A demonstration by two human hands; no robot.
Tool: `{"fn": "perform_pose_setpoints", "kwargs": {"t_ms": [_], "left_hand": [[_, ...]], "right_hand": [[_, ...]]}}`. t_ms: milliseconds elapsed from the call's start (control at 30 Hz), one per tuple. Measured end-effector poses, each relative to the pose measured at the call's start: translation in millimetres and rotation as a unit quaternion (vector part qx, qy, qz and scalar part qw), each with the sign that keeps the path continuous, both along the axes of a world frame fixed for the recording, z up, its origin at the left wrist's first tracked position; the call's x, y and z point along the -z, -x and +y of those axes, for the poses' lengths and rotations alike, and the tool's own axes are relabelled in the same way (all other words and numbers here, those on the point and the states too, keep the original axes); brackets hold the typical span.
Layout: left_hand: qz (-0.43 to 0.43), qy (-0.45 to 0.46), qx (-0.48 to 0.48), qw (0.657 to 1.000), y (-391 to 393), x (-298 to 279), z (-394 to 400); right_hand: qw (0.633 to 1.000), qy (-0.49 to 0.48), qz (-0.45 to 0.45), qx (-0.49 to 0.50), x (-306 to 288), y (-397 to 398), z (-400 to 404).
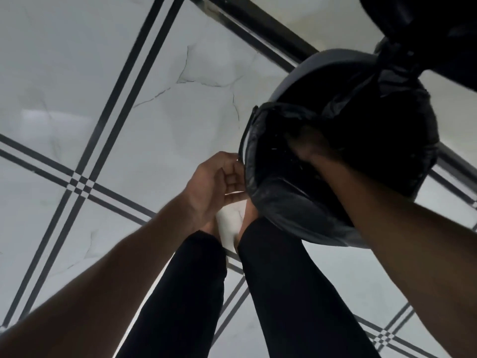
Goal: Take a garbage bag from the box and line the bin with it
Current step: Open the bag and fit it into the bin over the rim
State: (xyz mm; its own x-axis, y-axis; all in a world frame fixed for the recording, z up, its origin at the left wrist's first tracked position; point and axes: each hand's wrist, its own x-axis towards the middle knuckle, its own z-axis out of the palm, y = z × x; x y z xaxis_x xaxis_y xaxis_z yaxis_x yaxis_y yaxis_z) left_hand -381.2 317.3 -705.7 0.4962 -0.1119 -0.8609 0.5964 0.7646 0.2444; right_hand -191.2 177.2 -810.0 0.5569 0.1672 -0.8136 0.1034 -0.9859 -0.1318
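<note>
A round grey bin stands on the floor ahead of my feet, with a black garbage bag inside it and its edge folded over the near rim. My left hand is at the bin's left rim, fingers curled on the bag's edge. My right hand reaches down inside the bag-lined bin; it is dark and blurred there, and I cannot tell what its fingers do. The box is not in view.
White marble floor tiles with black stripe borders spread all around. A tied, full black bag sits just behind the bin at the top right. My legs in black trousers stand at the bottom centre.
</note>
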Motion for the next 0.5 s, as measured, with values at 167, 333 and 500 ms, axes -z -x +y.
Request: {"fn": "perform_pose_setpoints", "kwargs": {"t_ms": [167,333,500], "left_hand": [[0.059,-0.126,-0.023,0.990,-10.6,-30.9,1.9],[-0.013,-0.142,0.036,0.989,-16.5,-36.5,11.4],[-0.064,-0.177,0.087,0.978,-13.8,-27.5,11.9]], "right_hand": [[0.998,-0.040,-0.045,-0.019,-63.3,14.8,-5.7],[0.983,0.066,0.060,-0.159,-57.9,52.3,-17.0],[0.968,-0.067,0.234,0.064,-19.5,76.9,-53.7]]}}
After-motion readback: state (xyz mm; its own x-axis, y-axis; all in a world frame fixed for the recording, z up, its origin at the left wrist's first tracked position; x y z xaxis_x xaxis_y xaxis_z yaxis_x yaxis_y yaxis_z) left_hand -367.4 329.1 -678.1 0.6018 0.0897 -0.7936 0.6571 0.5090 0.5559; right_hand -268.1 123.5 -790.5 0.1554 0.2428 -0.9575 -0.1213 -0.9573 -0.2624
